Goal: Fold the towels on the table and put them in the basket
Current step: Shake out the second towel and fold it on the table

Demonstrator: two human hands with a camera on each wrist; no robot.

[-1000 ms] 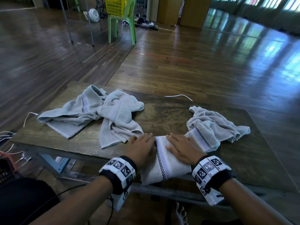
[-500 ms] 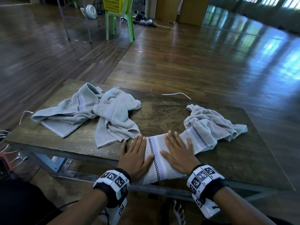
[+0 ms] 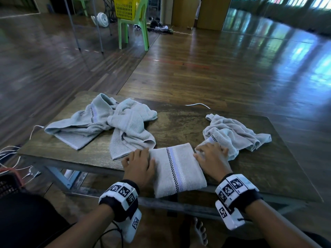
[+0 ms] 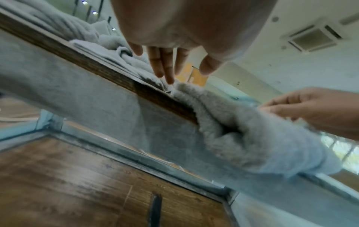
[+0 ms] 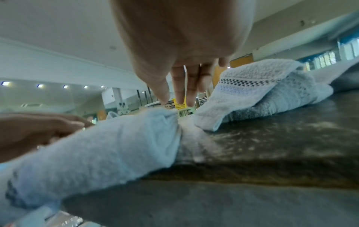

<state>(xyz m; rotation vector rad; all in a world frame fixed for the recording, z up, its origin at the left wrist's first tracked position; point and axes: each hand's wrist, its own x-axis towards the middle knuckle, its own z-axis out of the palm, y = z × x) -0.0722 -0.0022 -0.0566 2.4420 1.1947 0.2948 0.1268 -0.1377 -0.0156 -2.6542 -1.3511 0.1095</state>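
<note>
Two hands flanking a folded towel (image 3: 176, 167) at the near edge of a wooden table (image 3: 179, 126), its front end hanging over that edge. Left hand (image 3: 138, 164) at the towel's left side, fingers bent at the knuckles, tips on the cloth edge; right hand (image 3: 212, 158) at its right side, fingers loosely extended, tips on the fold, nothing grasped by either. Marker-covered wristbands (image 3: 121, 196) on both wrists. Just beyond the right hand, touching it, a crumpled towel (image 3: 236, 133). Beyond the left hand, a heap of two more rumpled towels (image 3: 107, 126), one corner nearly meeting the folded one. Farther off across open wooden floor, a yellow basket (image 3: 128, 7) seated on a green plastic chair (image 3: 134, 31), a small white fan (image 3: 102, 19) beside it.
</note>
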